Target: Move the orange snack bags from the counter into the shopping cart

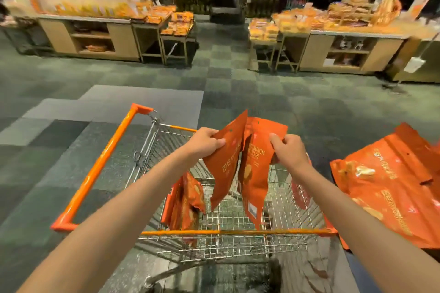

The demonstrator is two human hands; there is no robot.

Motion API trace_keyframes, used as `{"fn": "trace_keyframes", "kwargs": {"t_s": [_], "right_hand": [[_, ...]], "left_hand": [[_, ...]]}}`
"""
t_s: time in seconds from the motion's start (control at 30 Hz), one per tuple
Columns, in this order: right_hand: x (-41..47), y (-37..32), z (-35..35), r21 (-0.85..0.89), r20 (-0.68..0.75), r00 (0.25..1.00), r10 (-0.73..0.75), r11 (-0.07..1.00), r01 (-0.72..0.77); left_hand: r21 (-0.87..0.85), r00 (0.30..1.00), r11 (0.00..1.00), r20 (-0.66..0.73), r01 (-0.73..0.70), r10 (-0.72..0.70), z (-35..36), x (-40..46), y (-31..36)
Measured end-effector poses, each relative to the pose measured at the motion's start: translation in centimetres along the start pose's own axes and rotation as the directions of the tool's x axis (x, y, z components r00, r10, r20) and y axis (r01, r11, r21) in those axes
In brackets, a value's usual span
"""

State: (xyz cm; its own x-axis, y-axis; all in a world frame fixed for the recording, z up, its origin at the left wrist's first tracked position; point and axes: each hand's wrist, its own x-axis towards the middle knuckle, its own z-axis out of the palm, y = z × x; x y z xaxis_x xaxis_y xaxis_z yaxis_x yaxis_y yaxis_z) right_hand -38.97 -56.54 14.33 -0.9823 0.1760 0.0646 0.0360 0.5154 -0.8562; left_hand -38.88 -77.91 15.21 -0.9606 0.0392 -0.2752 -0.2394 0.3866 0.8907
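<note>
Hanging by their top edges over the open basket, two orange snack bags are each held so they can fall straight in: the left-hand bag (225, 162) droops from the left hand (204, 141), whose fingers and thumb pinch its upper corner, and the right-hand bag (256, 173) dangles from the right hand (289, 150), whose fingers are curled round its upper edge. Gripping at the top lets the limp pouches hang narrow, bottoms pointing down into the shopping cart (238, 232) and well inside its orange rim, so a release now would likely drop both onto the wire floor. More orange bags (187, 200) already stand propped against the cart's left wall, which suggests the job is partly done. At the right edge of the view, a heap of matching bags (390, 192) lies just beside the cart; the bench under them is hidden, so I cannot tell how many remain. The cart sits close against that heap, keeping each carry short. Beyond lie a green checked floor (238, 83) and blurred display tables of packaged goods (95, 7).
</note>
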Motion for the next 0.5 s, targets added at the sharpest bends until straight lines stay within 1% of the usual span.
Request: {"fn": "trace_keyframes", "kwargs": {"t_s": [0.07,0.2,0.3,0.33,0.4,0.47,0.5], "right_hand": [[2.1,0.8,1.6,-0.012,0.021,1.000,-0.014,1.000,0.014],[6.5,3.8,5.3,-0.028,0.216,0.974,0.068,0.998,-0.064],[8.9,6.0,7.9,-0.115,0.350,0.930,0.113,0.990,-0.077],[9.8,6.8,8.7,-0.143,0.399,0.908,0.132,0.986,-0.081],[11.7,8.9,10.6,-0.195,0.518,0.835,0.186,0.976,-0.096],[13.2,10.8,12.1,-0.267,0.628,0.737,0.252,0.959,-0.100],[14.0,11.9,13.0,-0.312,0.679,0.674,0.292,0.945,-0.095]], "left_hand": [[-0.061,0.998,0.997,-0.030,0.045,-0.047,0.2,1.6,-1.7],[-0.125,0.984,0.978,-0.047,0.166,-0.173,0.6,5.2,-5.1],[-0.136,0.960,0.955,-0.062,0.263,-0.273,1.0,8.1,-7.1],[-0.137,0.950,0.946,-0.068,0.294,-0.305,1.2,9.0,-7.6],[-0.097,0.928,0.930,-0.081,0.355,-0.363,2.0,11.0,-9.2],[-0.032,0.913,0.917,-0.083,0.398,-0.399,3.1,12.6,-11.0],[-0.009,0.901,0.904,-0.087,0.427,-0.426,3.7,13.5,-12.3]]}}
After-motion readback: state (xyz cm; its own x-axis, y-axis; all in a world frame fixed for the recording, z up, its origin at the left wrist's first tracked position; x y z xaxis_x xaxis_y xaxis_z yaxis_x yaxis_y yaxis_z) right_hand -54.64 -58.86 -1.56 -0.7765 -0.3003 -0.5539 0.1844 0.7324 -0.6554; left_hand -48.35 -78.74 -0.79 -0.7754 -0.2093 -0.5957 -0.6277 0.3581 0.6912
